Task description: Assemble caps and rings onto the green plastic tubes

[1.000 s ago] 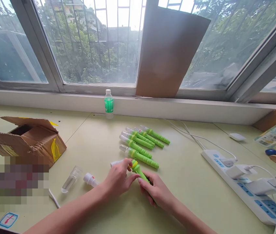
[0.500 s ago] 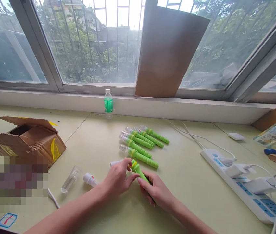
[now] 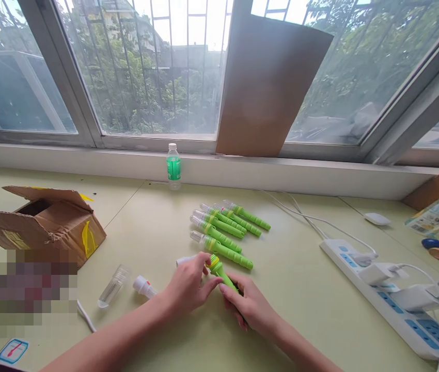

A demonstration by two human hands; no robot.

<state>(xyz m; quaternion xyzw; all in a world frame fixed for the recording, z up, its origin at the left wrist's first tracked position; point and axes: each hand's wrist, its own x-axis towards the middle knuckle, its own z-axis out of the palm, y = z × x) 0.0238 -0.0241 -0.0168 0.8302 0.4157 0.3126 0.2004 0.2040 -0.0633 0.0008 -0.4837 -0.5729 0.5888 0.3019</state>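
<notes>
In the middle of the table, my right hand is wrapped round the lower part of a green plastic handle. The handle is tilted, its yellow-ringed end up and to the left. My left hand pinches that ringed end between thumb and fingers; the fingertips are partly hidden. Behind my left hand lies a white cylindrical piece, half covered by it. A white tube with a red mark rests left of that hand, beside a clear plastic tube. Beyond my hands lie several green handles with clear tips.
An open cardboard box stands at the left, near a blurred patch. A bottle with a green label is by the window sill. On the right runs a white power strip with chargers and cables. A card lies at the front left.
Both hands keep the same hold on the green handle. The whole view has shifted very slightly; nothing else has visibly moved.
</notes>
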